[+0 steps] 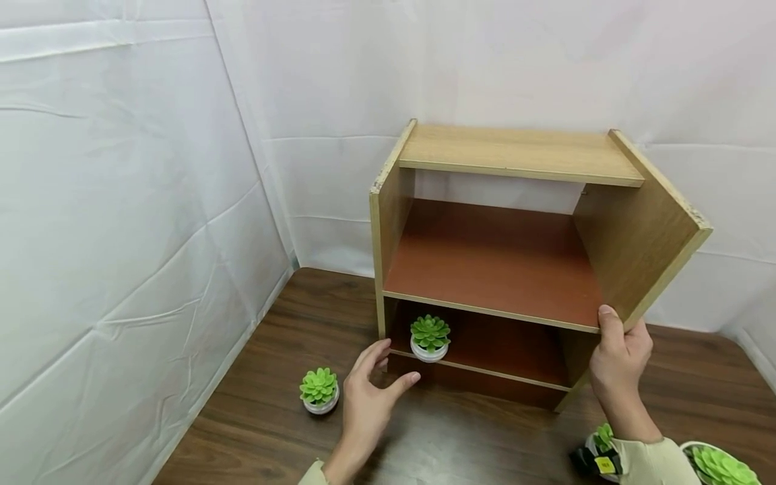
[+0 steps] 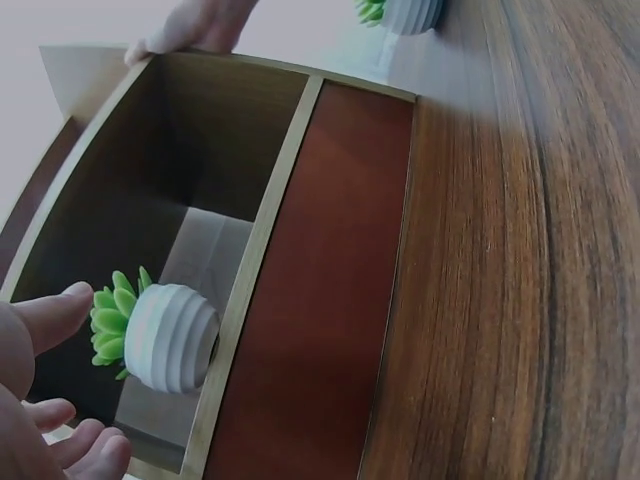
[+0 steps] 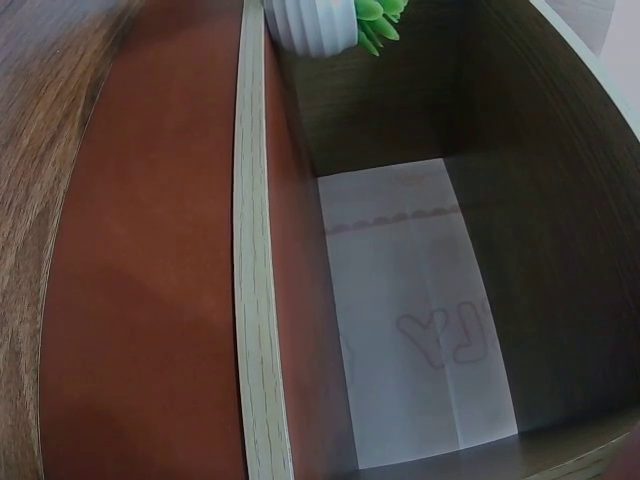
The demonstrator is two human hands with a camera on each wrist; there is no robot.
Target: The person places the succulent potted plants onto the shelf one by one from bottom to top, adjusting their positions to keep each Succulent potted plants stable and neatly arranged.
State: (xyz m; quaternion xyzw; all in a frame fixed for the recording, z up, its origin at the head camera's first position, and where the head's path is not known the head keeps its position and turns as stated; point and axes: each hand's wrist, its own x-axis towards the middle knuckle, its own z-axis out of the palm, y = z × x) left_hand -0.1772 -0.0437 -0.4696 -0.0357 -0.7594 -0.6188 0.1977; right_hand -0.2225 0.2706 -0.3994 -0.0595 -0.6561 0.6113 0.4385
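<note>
Cream sleeves (image 1: 653,461) are showing at both wrists, and the two hands are lying well apart. The left hand (image 1: 368,404) is hovering at the left end of the lower shelf (image 1: 506,357), its thumb and fingers standing wide of each other. Just beside its fingertips, a small green succulent (image 1: 430,333) in a ribbed white pot (image 2: 172,338) is sitting upright at the shelf's front edge; whether skin is touching leaf, the views are leaving unclear. The right hand (image 1: 623,357) is gripping the right side of the wooden shelf unit (image 1: 521,153), its thumb resting by the right end of the red-brown middle shelf (image 1: 497,256).

Farther out, a second succulent (image 1: 318,387) is standing on the dark wooden table (image 1: 261,377), left of the left hand. Near the right sleeve, a third succulent (image 1: 603,436) is showing, partly covered by a black device (image 1: 585,462) with a yellow label (image 1: 605,465), and a larger plant (image 1: 721,466) is appearing at the near right corner. White cloth (image 1: 515,60) is hanging behind the unit and along the left side.
</note>
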